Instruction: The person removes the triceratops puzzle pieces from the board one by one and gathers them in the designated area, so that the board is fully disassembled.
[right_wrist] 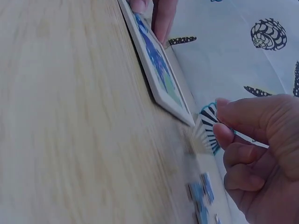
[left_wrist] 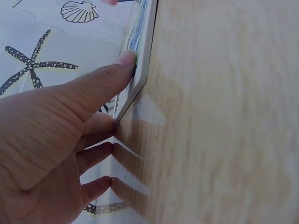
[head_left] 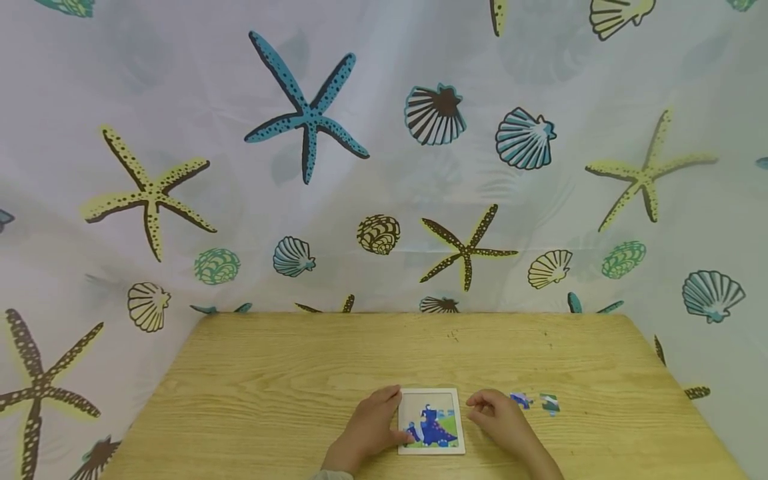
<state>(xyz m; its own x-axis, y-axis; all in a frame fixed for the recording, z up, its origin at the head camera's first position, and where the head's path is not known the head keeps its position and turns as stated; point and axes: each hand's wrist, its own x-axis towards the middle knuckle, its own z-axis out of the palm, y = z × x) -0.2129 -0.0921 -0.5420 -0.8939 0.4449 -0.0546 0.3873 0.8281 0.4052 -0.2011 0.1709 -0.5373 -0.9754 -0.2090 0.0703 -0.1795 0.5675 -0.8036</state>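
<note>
A small square jigsaw puzzle with a white frame (head_left: 461, 427) lies flat on the wooden table, with blue dinosaur pieces (head_left: 437, 430) fitted inside. Its upper left part shows bare pale backing. My left hand (head_left: 373, 423) holds the frame's left side, thumb (left_wrist: 125, 60) over the lower left and fingers along the outer edge. Just right of the frame hovers my right hand (head_left: 501, 417); its fingers are loosely bent, thumb and index tips slightly apart, with no piece visible between them. Beyond that hand lie a purple-blue piece (head_left: 521, 400) and a green-blue piece (head_left: 549, 404).
The wooden table (head_left: 270, 373) extends around the puzzle on every side. A white curtain (head_left: 372, 180) printed with starfish and shells hangs behind the table and along both sides. In the right wrist view, loose pieces (right_wrist: 198, 196) lie below the right hand.
</note>
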